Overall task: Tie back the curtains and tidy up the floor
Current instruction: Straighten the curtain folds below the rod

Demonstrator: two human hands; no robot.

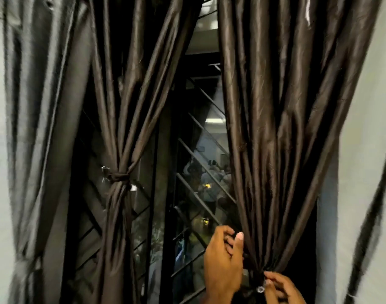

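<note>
Gathering the glossy brown right curtain low right | left hand curled at its pleated edge | right hand pinches the bunched folds | tied left curtain leaves a gap onto the lattice window grille.

head cam | worn, facing straight ahead at the curtains | real close | window grille behind | only one view

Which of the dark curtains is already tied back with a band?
The middle curtain: a knotted band cinches it. The right curtain is only gathered by the hands; the left one hangs loose.
</note>
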